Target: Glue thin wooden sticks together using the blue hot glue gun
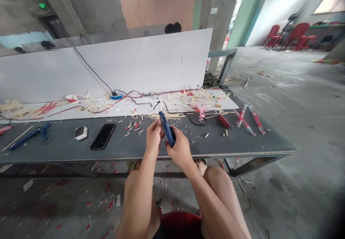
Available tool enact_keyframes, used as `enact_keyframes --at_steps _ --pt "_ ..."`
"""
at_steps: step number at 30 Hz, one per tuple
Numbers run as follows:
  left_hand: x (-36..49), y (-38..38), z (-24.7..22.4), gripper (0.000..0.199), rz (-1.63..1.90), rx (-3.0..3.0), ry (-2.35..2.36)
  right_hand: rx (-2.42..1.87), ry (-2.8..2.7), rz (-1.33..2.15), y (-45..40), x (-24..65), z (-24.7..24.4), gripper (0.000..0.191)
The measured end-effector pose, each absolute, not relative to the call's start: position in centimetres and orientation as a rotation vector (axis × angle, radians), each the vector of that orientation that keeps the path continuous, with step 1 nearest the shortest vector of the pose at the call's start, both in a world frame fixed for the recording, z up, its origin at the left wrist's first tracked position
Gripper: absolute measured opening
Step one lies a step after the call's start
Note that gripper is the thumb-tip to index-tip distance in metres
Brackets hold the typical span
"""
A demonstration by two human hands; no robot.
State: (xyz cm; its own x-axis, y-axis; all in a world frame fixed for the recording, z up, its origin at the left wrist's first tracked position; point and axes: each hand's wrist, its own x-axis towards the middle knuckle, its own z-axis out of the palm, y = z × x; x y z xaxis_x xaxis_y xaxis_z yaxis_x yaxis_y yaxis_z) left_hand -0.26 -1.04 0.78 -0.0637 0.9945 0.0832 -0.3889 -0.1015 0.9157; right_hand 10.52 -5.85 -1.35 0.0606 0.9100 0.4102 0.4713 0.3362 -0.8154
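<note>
Over the littered grey surface [210,146], my right hand [180,145] grips a blue plier-like tool [168,130] and my left hand [153,135] curls by its tip, hold unclear, while I see wooden sticks [174,116] and a pink glue gun [200,112] beyond them, a phone [103,136] to their left and clear packets [257,120], contents indistinct, rightward.

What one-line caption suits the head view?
Right hand holding a blue tool, left hand close beside it, at a dark workbench scattered with thin sticks.
</note>
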Motion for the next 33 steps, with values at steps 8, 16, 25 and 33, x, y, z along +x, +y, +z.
enact_keyframes --at_steps 8,16,25,33 --pt "-0.7 -0.6 0.2 0.032 1.457 1.015 0.951 -1.197 -1.352 0.853 -4.9 10.0 -2.0 0.048" --pt "-2.0 -0.1 -0.5 0.038 1.556 1.594 1.352 -1.291 -1.324 0.924 -3.6 12.9 -1.2 0.028" --pt "-4.0 0.4 -0.5 0.031 1.713 2.234 1.588 -1.605 -1.519 0.435 -3.7 15.7 -1.1 0.025" --pt "-4.2 0.7 -0.6 0.024 1.833 2.213 1.580 -1.504 -1.575 0.374 -3.1 14.8 -1.5 0.027"
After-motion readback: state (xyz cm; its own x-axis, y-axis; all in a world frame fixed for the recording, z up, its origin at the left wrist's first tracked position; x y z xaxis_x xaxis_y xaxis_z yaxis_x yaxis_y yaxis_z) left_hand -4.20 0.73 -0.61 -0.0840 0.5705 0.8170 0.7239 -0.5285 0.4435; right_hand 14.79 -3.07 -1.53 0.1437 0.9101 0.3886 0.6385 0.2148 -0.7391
